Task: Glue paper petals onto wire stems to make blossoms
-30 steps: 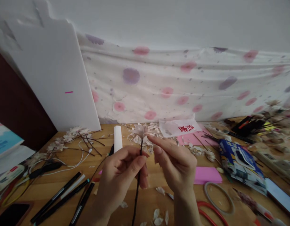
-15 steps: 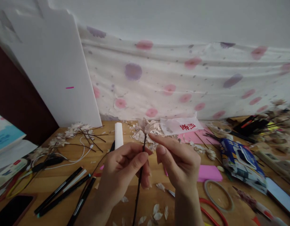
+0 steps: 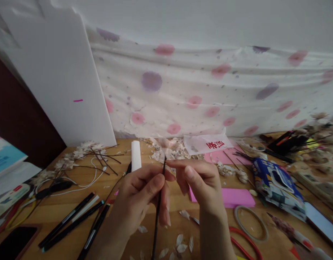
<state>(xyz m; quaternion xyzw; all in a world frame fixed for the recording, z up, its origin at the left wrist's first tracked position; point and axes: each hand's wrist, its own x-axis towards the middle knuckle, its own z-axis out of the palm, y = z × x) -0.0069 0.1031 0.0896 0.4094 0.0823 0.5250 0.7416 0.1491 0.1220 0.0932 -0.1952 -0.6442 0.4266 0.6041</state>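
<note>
Two hands grasp one dark stem [image 3: 158,206]: left hand [image 3: 140,196] clenched around it, right hand [image 3: 202,184] pinching its top.

Stem [image 3: 157,216] foot cut off, seemingly.

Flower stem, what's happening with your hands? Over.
Left hand pinching stem. Right hand at flower on top. Nothing blocking.
</note>
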